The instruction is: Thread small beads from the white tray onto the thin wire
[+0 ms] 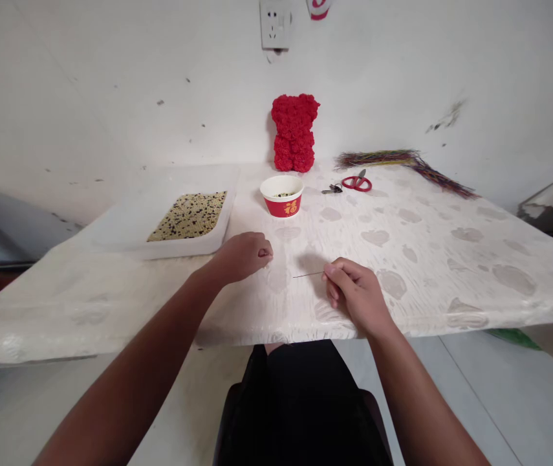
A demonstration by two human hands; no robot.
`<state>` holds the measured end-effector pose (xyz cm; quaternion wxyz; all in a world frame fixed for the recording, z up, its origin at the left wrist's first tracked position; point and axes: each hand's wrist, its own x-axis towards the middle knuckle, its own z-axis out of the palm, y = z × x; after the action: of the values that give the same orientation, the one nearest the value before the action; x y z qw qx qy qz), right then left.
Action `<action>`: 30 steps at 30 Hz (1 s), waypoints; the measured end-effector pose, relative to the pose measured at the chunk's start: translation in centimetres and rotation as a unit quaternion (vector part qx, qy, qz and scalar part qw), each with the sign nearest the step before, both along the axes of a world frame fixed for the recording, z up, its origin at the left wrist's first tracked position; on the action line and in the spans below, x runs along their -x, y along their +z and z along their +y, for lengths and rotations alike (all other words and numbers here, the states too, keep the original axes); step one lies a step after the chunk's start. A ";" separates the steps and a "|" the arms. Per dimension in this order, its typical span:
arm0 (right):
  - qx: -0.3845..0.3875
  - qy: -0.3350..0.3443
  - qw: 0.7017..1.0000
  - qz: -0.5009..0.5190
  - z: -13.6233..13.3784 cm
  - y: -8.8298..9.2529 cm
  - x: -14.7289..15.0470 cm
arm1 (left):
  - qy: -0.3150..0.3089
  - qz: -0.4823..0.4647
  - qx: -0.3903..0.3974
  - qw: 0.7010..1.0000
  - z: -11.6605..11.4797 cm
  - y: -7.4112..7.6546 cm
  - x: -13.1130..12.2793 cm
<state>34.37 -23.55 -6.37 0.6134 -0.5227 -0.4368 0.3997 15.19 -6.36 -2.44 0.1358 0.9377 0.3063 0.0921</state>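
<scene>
My right hand [351, 291] pinches a thin, dark piece of wire [308, 275] between thumb and forefinger, and its free end points left above the tabletop. Curled closed, my left hand [247, 255] is just above the table, a short way left of the wire's tip; whatever its fingers may hold is hidden. Beyond the hands stands a red and white paper bowl [282, 206] with small yellow and black beads [284, 194] inside. Left of my left hand is a white plastic tray [184, 248] with a layer of pale yellow and black beads [191, 215].
A red rose bear [294, 133] stands against the wall behind the bowl. Red-handled scissors [356, 182] and small keys [332, 189] lie to its right. Bundles of coloured wires [383, 157] spread along the back right. The table's front edge [276, 335] runs close below my hands.
</scene>
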 end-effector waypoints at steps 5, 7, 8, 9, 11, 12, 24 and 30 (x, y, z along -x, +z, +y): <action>0.001 0.003 1.000 0.006 -0.2 0.1 0.0 | 0.017 -0.049 -0.010 0.999 -0.4 0.3 0.4; 0.005 0.002 1.000 0.002 -0.2 0.1 0.0 | 0.032 -0.085 0.003 0.996 -0.8 0.2 0.8; 0.007 0.000 1.000 -0.002 -0.2 0.1 0.0 | 0.038 -0.104 0.013 0.994 -1.1 0.2 1.0; 0.010 -0.003 1.000 -0.008 -0.1 0.1 0.1 | 0.044 -0.123 0.025 0.991 -1.5 0.1 1.2; 0.013 -0.010 1.000 -0.023 0.0 0.1 0.1 | 0.055 -0.160 0.058 0.984 -2.5 0.1 1.7; 0.013 -0.015 0.999 -0.031 0.1 0.2 0.2 | 0.061 -0.183 0.077 0.978 -3.2 0.0 1.9; -0.032 -0.118 0.992 -0.039 -1.3 1.0 3.8 | 0.055 -0.497 0.353 0.791 -8.5 -3.2 2.9; -0.074 -0.118 0.987 -0.084 -1.2 0.1 4.7 | 0.054 -0.532 0.376 0.757 -8.2 -3.7 2.3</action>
<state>29.64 -24.80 -6.27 0.6544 -0.5552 -0.4507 0.2458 12.88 -14.60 -6.16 0.6137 0.5927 0.2452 0.4605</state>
